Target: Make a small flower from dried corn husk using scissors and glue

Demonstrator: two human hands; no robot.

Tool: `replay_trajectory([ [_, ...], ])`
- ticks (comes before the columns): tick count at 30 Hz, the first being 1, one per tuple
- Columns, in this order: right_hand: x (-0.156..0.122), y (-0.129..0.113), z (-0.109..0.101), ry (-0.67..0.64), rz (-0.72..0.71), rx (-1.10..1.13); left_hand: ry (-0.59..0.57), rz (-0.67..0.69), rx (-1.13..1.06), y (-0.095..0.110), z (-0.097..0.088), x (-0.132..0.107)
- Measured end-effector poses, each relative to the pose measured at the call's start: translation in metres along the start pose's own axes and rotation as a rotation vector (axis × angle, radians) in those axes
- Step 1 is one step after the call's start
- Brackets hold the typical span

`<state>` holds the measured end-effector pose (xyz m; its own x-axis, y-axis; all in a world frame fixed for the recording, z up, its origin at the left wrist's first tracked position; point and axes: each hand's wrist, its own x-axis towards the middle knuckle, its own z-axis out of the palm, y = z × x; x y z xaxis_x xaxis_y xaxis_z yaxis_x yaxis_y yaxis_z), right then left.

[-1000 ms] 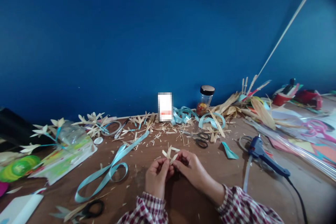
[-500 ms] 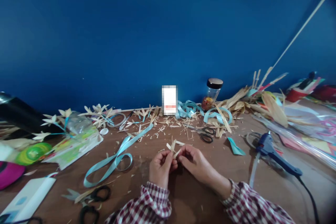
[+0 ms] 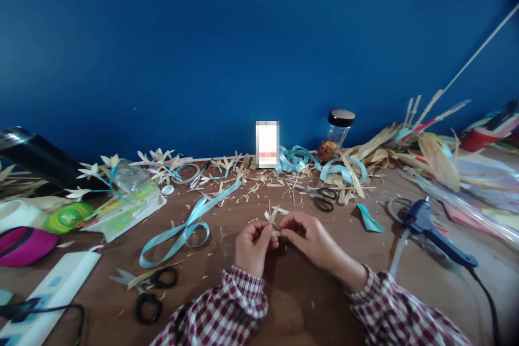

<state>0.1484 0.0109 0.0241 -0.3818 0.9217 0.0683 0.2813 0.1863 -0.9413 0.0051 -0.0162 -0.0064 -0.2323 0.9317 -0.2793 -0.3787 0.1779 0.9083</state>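
Near the middle of the table, my left hand (image 3: 254,246) pinches a small bundle of pale dried-husk petals (image 3: 271,217) between thumb and fingers, with the petal tips fanning upward. My right hand (image 3: 307,237) is closed at the bundle's right side, thumb and forefinger pinched on a pale husk strip (image 3: 277,233) at its base. The fingers partly hide where the pieces meet. Finished-looking husk flowers (image 3: 156,165) on blue stems lie at the back left. Husk scraps (image 3: 253,189) are scattered behind my hands.
Black-handled scissors (image 3: 148,286) lie left, and a second pair (image 3: 324,200) lies behind my right hand. Light-blue ribbon (image 3: 174,254) loops at left. A blue glue gun (image 3: 441,238) with a cord is at right. A power strip (image 3: 60,286) and lidded jar (image 3: 336,135) also stand about.
The view has shifted, so the table things appear farther right and mostly higher. Both hands still hold the husk pieces, and the bundle has tilted slightly.
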Motion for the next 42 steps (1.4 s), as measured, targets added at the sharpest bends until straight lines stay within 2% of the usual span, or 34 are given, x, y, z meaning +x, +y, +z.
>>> replay_trajectory([
  [4, 0.000, 0.001, -0.003, -0.140, -0.065, -0.101, -0.020, -0.016, -0.006, 0.000, -0.001, 0.000],
  [6, 0.001, 0.001, -0.004, -0.133, -0.105, -0.172, -0.002, -0.042, -0.031, 0.003, 0.000, -0.001],
  [8, 0.001, 0.001, -0.005, -0.063, -0.103, -0.170, 0.026, -0.065, -0.064, 0.006, 0.002, -0.002],
  [10, 0.001, 0.000, -0.005, 0.015, -0.055, -0.075, 0.050, -0.081, -0.080, 0.008, 0.003, -0.001],
  [13, 0.001, 0.001, -0.001, 0.083, 0.045, 0.183, 0.057, -0.095, -0.069, 0.009, 0.004, -0.001],
  [18, 0.001, 0.005, 0.012, 0.084, 0.178, 0.548, 0.000, -0.085, -0.020, 0.005, 0.002, 0.000],
  [23, 0.001, 0.006, 0.018, 0.106, 0.231, 0.704, -0.034, -0.073, 0.020, 0.004, 0.001, -0.002],
  [29, 0.002, 0.006, 0.019, 0.121, 0.167, 0.714, -0.005, -0.067, 0.032, 0.010, 0.006, -0.007],
  [42, 0.002, 0.002, 0.017, 0.121, 0.209, 0.659, 0.002, -0.065, 0.049, 0.012, 0.008, -0.008],
])
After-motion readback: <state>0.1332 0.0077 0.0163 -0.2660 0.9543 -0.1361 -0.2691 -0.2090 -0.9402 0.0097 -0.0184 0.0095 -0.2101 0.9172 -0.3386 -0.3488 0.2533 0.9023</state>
